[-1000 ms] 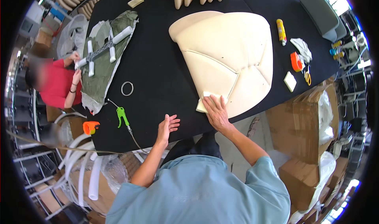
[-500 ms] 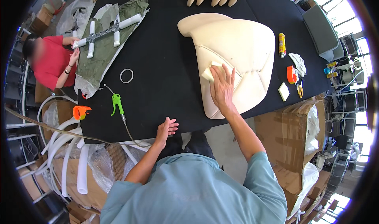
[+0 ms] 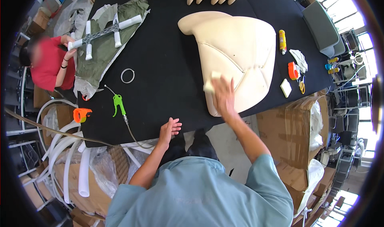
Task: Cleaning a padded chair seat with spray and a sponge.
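A cream leather-like upholstered chair shell (image 3: 240, 39) with stitched seams lies on the black-covered table (image 3: 160, 75). My right hand (image 3: 225, 97) is closed on a pale yellow sponge (image 3: 209, 85), pressed to the shell's left side near its front end. Motion blurs both a little, and the fingers partly cover the sponge. Over the table's front edge, my left hand (image 3: 170, 131) is open and holds nothing. The thing nearest to it is a green air blow gun (image 3: 118, 104) with its hose, lying to the left.
At the left, a person in red (image 3: 52, 63) handles a grey frame (image 3: 100, 34) with white-wrapped ends on green sheeting. To the right lie a yellow can (image 3: 282, 42), a cloth (image 3: 299, 60), an orange tape dispenser (image 3: 293, 71), scissors (image 3: 302, 87) and another sponge (image 3: 285, 88).
My right hand has slid slightly toward me along the shell's left side, taking the sponge with it. My left hand has barely moved. The other person's hands have shifted slightly along the frame's end.
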A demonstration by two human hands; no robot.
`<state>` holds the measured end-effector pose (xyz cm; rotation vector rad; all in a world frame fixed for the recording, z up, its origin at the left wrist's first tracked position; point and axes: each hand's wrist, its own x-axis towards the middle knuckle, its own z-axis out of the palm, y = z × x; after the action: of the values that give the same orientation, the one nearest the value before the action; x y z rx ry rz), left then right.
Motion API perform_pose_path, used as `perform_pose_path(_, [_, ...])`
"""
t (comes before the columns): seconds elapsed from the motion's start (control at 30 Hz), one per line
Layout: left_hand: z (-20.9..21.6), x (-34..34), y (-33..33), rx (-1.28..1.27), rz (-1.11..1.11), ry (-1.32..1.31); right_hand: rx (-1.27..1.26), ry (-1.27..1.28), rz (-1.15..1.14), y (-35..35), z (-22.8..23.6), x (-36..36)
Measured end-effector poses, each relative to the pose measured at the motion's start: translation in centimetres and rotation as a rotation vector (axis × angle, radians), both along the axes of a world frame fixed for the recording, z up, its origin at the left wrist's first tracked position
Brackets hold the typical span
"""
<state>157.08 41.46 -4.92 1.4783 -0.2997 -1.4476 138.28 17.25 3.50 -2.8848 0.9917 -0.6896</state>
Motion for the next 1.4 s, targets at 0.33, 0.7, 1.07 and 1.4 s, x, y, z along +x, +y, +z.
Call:
perform_pose_path(0.33, [-1.6,1.3,2.6,0.063,0.12,-0.029,0.017,-0.147,0.176,-1.4,7.3,0.5])
perform_pose_path(0.7, [-0.6,1.0,1.7,0.021,0.05,-0.044,-0.194,0.409,0.501,4.0,-7.4,-5.4])
perform_pose_path(1.07, [0.1,-1.0,-1.5,-0.005,-0.074,-0.051,-0.122,-0.081,0.043,-4.8,6.7,1.9])
perform_pose_path(1.4, [-1.2,0.6,0.6,0.111,-0.127,-0.092,0.298,-0.042,-0.998,-5.7,-5.6,-28.5])
